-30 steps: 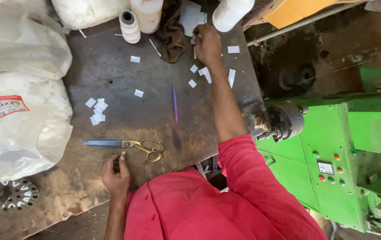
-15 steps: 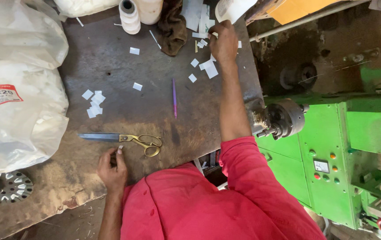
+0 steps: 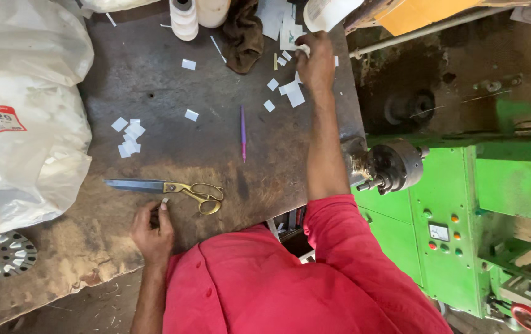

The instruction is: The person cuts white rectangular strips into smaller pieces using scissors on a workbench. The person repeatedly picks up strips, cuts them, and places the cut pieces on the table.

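My right hand is stretched to the far edge of the dark worktable, fingers closed on a small white paper piece beside a stack of white slips. My left hand rests at the near edge, pinching a tiny white slip between thumb and fingers. Just beyond it lie scissors with gold handles, blades pointing left. A purple pen lies in the middle of the table.
Small white paper squares are scattered left and near the right hand. Large white plastic sacks crowd the left. Thread spools and a brown rag sit at the back. A green machine stands right.
My right arm has reached farther toward the back of the table and closed on a paper piece near the stack. The left hand has stayed by the scissors.
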